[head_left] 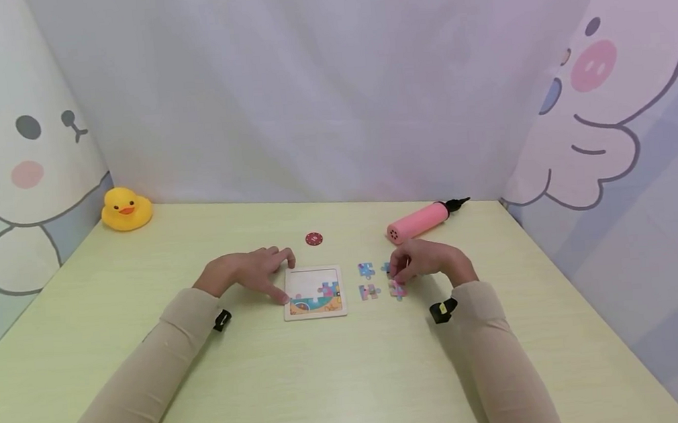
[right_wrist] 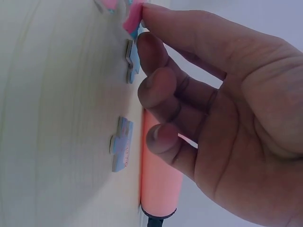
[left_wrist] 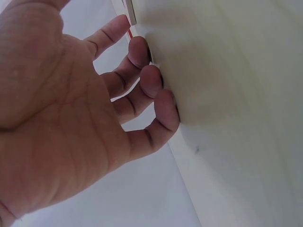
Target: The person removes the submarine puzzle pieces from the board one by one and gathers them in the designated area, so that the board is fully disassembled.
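Note:
A square wooden puzzle tray (head_left: 315, 315) lies mid-table, its lower part and right side filled with colourful pieces. At its left edge is my left hand (head_left: 258, 271), thumb at the lower side and index finger by the upper corner; in the left wrist view its other fingers (left_wrist: 151, 81) bend loosely against the table. My right hand (head_left: 426, 258) pinches a pink puzzle piece (right_wrist: 134, 18) between thumb and index finger, right of the tray. Around it lie a blue piece (head_left: 366, 270), a second blue piece (head_left: 386, 267) partly behind the fingers, and a pinkish piece (head_left: 368, 292).
A red round chip (head_left: 314, 239) lies behind the tray. The pink hand pump (head_left: 419, 222) with a black nozzle rests behind my right hand. At the far left corner sits a yellow rubber duck (head_left: 126, 209). A pale curtain (head_left: 307, 108) borders the table's back.

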A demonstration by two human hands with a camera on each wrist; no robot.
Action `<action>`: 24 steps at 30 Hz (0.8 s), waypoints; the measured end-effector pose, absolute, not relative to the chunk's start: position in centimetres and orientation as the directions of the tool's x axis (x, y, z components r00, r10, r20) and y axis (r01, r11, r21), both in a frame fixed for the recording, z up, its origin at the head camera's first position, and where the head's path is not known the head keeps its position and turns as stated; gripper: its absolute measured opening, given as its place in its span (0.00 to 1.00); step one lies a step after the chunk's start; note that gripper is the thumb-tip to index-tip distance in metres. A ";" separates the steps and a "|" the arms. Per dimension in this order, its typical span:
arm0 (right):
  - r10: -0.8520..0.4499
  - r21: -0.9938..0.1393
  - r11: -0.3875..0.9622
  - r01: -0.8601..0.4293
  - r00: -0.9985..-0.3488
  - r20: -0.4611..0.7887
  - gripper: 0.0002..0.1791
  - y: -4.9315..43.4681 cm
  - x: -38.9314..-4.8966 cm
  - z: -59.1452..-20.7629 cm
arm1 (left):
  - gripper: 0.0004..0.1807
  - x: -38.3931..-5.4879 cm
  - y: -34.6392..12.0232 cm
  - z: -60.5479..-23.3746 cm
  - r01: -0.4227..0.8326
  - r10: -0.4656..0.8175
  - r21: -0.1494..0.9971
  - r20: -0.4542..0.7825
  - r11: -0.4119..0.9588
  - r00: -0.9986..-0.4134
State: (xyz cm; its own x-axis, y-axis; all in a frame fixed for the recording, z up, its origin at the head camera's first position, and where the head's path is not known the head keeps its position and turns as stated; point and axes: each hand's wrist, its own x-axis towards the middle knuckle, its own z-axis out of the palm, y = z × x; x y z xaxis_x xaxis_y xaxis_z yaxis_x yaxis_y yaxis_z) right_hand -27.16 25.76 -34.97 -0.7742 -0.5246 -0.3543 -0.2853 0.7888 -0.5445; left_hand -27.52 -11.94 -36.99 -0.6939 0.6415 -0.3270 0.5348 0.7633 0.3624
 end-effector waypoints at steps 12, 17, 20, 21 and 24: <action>-0.532 -0.551 0.780 -0.296 -0.777 -0.336 0.04 25.1 -27.1 -35.2 | 0.37 -27.6 -11.8 -36.8 0.532 0.639 0.361 -0.338 0.766 -0.691; -0.569 -0.553 0.753 -0.355 -0.774 -0.277 0.05 23.8 -26.8 -35.1 | 0.37 -27.5 -11.7 -36.8 0.528 0.635 0.360 -0.339 0.770 -0.694; -0.586 -0.550 0.740 -0.389 -0.773 -0.242 0.06 22.8 -26.5 -35.0 | 0.37 -27.5 -11.8 -36.8 0.530 0.637 0.359 -0.337 0.768 -0.694; -0.592 -0.545 0.736 -0.402 -0.772 -0.231 0.07 22.4 -26.4 -35.1 | 0.37 -27.5 -11.8 -36.8 0.531 0.638 0.360 -0.336 0.767 -0.693; -0.605 -0.542 0.727 -0.421 -0.767 -0.215 0.07 21.2 -26.2 -35.1 | 0.37 -27.4 -11.8 -36.9 0.532 0.640 0.364 -0.334 0.764 -0.692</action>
